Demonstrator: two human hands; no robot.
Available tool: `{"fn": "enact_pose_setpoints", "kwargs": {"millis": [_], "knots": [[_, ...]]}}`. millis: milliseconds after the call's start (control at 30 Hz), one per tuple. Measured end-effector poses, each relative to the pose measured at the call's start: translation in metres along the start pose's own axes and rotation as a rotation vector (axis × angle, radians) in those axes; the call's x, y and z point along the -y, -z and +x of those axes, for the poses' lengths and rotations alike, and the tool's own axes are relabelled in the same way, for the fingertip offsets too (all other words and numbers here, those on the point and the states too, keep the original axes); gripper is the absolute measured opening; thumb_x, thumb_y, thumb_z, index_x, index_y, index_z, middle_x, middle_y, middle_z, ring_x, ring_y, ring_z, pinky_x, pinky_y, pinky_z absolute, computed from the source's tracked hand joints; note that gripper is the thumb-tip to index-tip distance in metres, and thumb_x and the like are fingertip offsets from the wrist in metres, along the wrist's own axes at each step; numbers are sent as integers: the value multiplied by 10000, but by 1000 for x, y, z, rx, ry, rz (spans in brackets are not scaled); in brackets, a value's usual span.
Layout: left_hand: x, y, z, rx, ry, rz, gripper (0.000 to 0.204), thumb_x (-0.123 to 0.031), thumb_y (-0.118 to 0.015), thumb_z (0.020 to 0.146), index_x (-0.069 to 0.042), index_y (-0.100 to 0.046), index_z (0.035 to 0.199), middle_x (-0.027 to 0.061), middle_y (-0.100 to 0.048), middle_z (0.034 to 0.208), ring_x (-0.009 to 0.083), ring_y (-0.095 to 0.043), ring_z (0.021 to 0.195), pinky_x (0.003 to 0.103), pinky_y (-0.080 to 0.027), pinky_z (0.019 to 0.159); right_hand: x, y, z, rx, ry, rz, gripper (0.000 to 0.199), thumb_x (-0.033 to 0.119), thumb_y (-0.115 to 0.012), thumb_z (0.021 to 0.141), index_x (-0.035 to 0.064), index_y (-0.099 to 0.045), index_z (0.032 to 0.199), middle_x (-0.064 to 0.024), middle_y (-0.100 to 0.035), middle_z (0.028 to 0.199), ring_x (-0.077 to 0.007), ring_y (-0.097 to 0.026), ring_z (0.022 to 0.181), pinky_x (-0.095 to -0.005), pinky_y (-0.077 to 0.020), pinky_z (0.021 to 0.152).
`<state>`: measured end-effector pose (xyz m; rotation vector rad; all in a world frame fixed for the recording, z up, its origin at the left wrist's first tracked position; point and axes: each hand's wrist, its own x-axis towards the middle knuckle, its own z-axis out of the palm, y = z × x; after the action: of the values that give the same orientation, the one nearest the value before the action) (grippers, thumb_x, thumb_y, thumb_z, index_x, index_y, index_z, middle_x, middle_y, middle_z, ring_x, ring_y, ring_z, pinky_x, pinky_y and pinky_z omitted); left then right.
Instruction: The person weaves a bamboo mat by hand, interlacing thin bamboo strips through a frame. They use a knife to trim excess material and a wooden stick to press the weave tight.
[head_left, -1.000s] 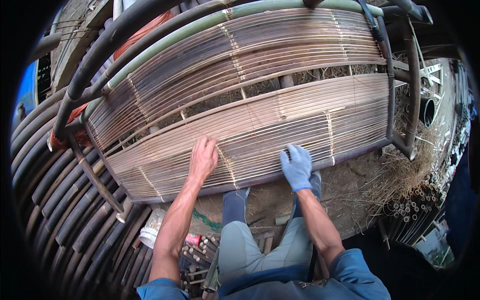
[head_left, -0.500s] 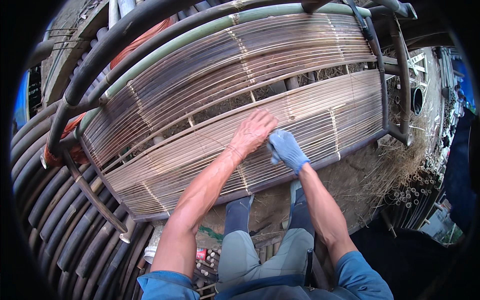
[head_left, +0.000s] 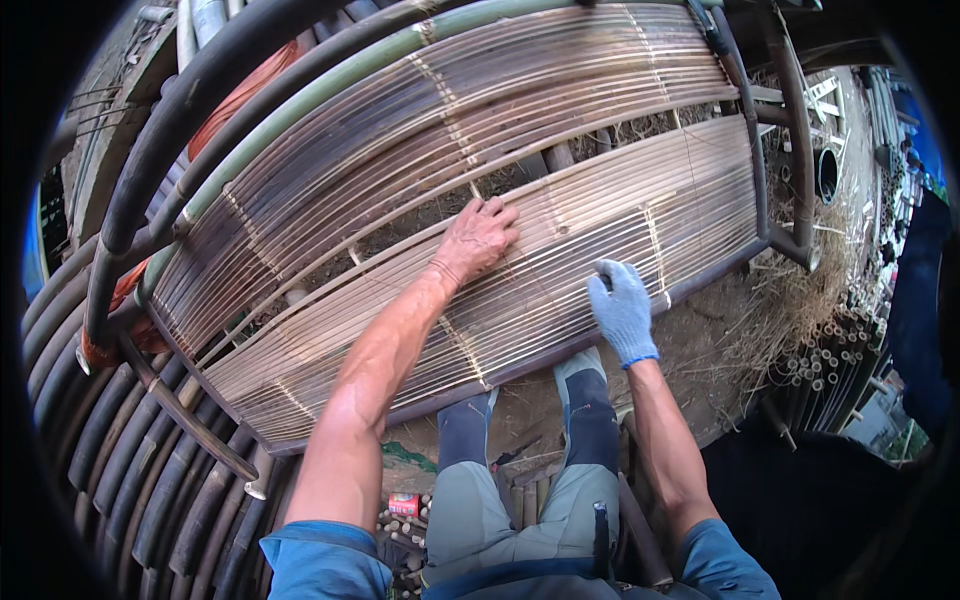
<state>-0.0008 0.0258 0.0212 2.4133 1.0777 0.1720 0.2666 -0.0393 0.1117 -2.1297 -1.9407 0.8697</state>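
Note:
My bare left hand [head_left: 478, 236] is at the far edge of a bench-like bamboo frame's near slat panel [head_left: 600, 215]. Its fingers are bent down over the pale bamboo slats [head_left: 400, 268] at that edge. In a blue-grey knit glove, my right hand [head_left: 622, 308] hovers above the near slats, close to the dark front rail [head_left: 690, 287]. Its fingers curl toward the thumb; whatever they may hold is too small to make out. Pale cross strips [head_left: 655, 250] run through the slats. Beyond a gap lies a second, darker slat panel [head_left: 350, 165].
Curved dark bamboo poles [head_left: 150, 480] are stacked at the left. A green bamboo rail [head_left: 330, 90] borders the far panel. Dry straw [head_left: 780, 300] and cut bamboo tubes [head_left: 825, 360] lie at the right. A red can [head_left: 404, 504] stands near my left leg.
My hands have drawn apart: the right has moved right and toward me, the left slightly left. The whole view has shifted a little.

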Motion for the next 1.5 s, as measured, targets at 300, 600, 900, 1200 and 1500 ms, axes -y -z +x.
{"fn": "enact_pose_setpoints", "kwargs": {"millis": [300, 600, 900, 1200, 1500], "knots": [[14, 11, 13, -10, 63, -499, 134, -83, -664, 885, -61, -638, 1014, 125, -652, 990, 306, -618, 972, 424, -499, 886, 59, -68, 27, 212, -171, 171, 493, 265, -718, 858, 42, -597, 1280, -174, -707, 976, -383, -667, 929, -481, -536, 827], [-25, 59, -12, -752, 611, -480, 183, -21, -558, 961, -45, -692, 1083, 127, -670, 923, 228, -677, 824, 342, -558, 689, 119, 162, 24, 14, 176, 228, 149, 137, -711, 931, 24, -760, 1016, -111, -759, 908, -180, -727, 817, -322, -585, 719], [34, 16, -28, 145, 939, -557, 376, -259, -459, 940, 33, -666, 1054, 311, -669, 1136, 479, -644, 1064, 540, -496, 950, 64, -11, 171, -282, 502, -662, 230, 203, -606, 917, 142, -676, 706, -80, -648, 743, -260, -641, 716, -447, -486, 692], [70, -19, 11, 383, 810, -744, 387, -272, -508, 914, 29, -720, 1036, 316, -684, 1082, 465, -633, 1119, 547, -457, 963, 93, -132, 213, 939, 409, -335, 292, 228, -550, 895, 19, -743, 959, -230, -716, 998, -429, -689, 904, -482, -552, 787], [7, 21, -2, -269, 1293, -633, 215, -287, -661, 924, -101, -769, 939, 140, -712, 1062, 307, -645, 1016, 463, -383, 995, 102, -28, 171, 312, 242, 352, 288, 174, -583, 943, 71, -694, 1188, -195, -632, 1330, -339, -617, 1215, -429, -515, 1006]]}}
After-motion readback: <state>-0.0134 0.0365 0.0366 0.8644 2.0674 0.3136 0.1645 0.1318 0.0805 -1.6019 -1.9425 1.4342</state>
